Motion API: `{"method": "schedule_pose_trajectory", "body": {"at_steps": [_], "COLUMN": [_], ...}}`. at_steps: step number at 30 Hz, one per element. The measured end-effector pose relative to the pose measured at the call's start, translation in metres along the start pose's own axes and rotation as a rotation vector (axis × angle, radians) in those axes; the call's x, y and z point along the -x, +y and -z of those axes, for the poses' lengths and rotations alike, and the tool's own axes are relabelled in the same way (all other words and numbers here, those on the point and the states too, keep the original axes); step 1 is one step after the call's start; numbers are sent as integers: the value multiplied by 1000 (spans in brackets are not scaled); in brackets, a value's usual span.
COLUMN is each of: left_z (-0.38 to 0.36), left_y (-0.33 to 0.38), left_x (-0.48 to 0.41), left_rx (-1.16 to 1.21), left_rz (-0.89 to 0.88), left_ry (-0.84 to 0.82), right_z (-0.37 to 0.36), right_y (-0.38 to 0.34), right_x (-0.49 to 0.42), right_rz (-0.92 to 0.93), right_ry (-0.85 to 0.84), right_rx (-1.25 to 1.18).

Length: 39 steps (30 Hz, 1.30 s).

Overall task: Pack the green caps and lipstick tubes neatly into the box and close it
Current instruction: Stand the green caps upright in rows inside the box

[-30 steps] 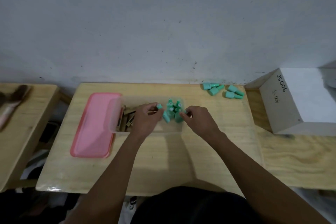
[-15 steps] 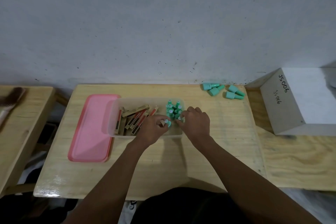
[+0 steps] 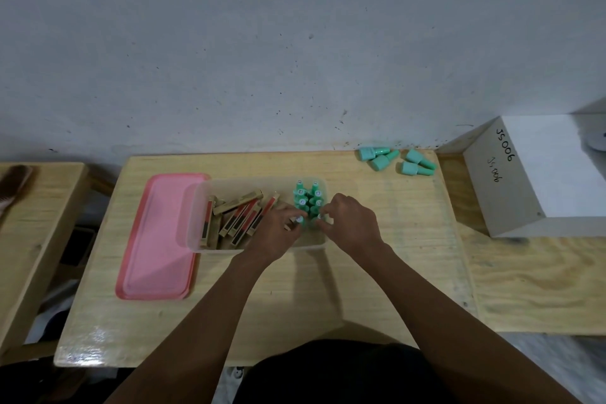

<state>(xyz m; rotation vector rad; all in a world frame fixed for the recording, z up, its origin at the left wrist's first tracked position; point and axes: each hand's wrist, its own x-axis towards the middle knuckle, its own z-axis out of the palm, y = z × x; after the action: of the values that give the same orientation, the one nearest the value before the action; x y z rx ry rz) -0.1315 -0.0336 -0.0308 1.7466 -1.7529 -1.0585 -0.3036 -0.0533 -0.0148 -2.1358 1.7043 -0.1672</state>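
Note:
A clear plastic box (image 3: pixel 196 207) stands mid-table. Its left part holds several gold lipstick tubes (image 3: pixel 237 216) lying at angles. Its right part holds several green caps (image 3: pixel 308 197) standing upright in rows. My left hand (image 3: pixel 278 233) pinches one green cap (image 3: pixel 300 220) at the front of the rows. My right hand (image 3: pixel 351 223) pinches another green cap (image 3: pixel 318 216) beside it. Both hands reach into the box from its near side. Several more green caps (image 3: pixel 396 159) lie loose at the table's far right.
The pink lid (image 3: pixel 157 239) lies flat left of the box, partly under it. A white cardboard box (image 3: pixel 537 170) marked JS006 sits on the right bench. A brush (image 3: pixel 14 180) lies on the left table. A grey wall runs behind.
Both hands moved toward me to the front of the cap rows and came together. The left hand's cap went from tilted above the box to upright among the rows.

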Motion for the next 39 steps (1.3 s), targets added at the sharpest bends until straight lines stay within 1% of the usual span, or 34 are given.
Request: {"method": "schedule_pose_trajectory", "body": {"at_steps": [7, 13, 19, 27, 39], "left_z": [-6, -7, -7, -13, -14], "left_y": [-1, -1, -2, 2, 5], "left_x": [-3, -3, -4, -3, -2], "left_rx": [4, -24, -52, -70, -94], "left_rz": [2, -69, -97, -82, -74], "left_ry": [57, 71, 95, 214, 203], "right_z": [0, 0, 1, -1, -4], "right_y": [0, 2, 1, -1, -2], "right_x": [-2, 0, -2, -1, 0], "right_rz": [-5, -3, -5, -17, -13], "right_ry": [0, -19, -34, -18, -3], "right_rx": [2, -57, -65, -46, -69]}}
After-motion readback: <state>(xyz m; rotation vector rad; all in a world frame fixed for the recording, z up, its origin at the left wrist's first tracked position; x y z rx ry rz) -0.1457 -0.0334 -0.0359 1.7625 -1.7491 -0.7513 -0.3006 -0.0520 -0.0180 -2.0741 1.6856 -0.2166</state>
